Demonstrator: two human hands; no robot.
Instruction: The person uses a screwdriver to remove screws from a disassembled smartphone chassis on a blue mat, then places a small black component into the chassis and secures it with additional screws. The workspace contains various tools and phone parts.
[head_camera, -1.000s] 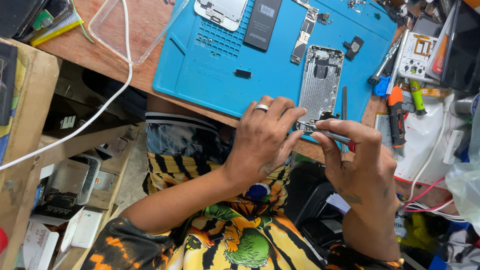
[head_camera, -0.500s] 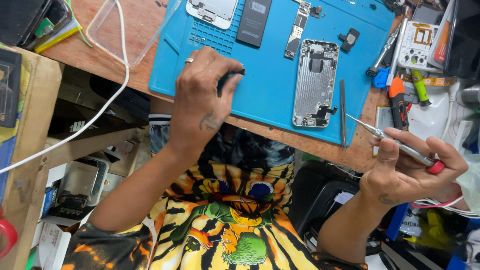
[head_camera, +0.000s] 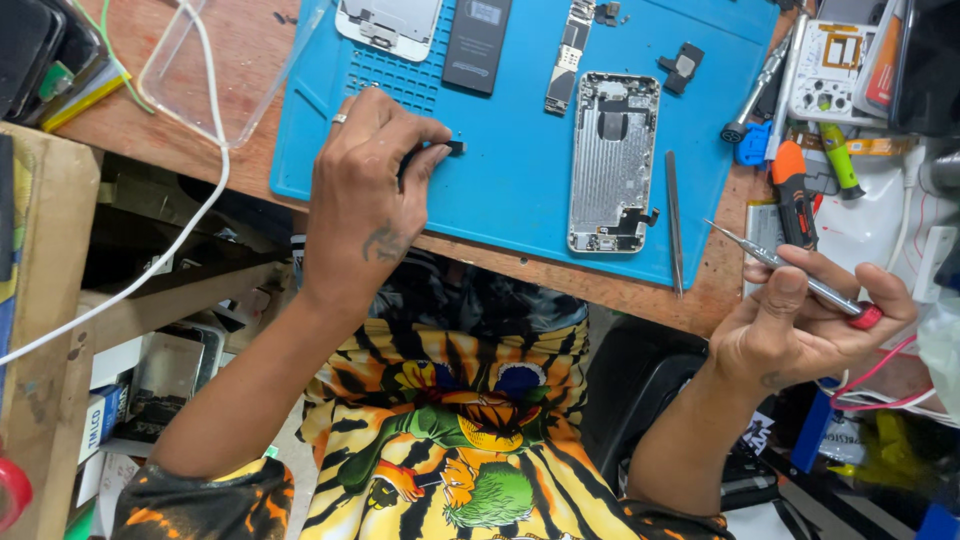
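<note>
My left hand (head_camera: 368, 190) rests on the blue work mat (head_camera: 500, 190), its fingertips pinching a small black part (head_camera: 452, 148). An opened silver phone housing (head_camera: 612, 160) lies on the mat to the right of that hand. My right hand (head_camera: 805, 325) is off the mat near the desk's front edge and grips a thin metal screwdriver (head_camera: 790, 268) with a red end cap, its tip pointing up-left. Metal tweezers (head_camera: 674, 220) lie between the housing and that hand.
A phone screen (head_camera: 390, 20), a black battery (head_camera: 478, 45), a narrow circuit board (head_camera: 568, 55) and a small black part (head_camera: 682, 65) lie at the mat's far side. Screwdrivers (head_camera: 795, 195) and tools crowd the right. A clear plastic lid (head_camera: 215, 65) and white cable (head_camera: 205, 200) are left.
My left hand left the housing, moved left across the mat and pinched the small black part. My right hand drew back to the right with the screwdriver.
</note>
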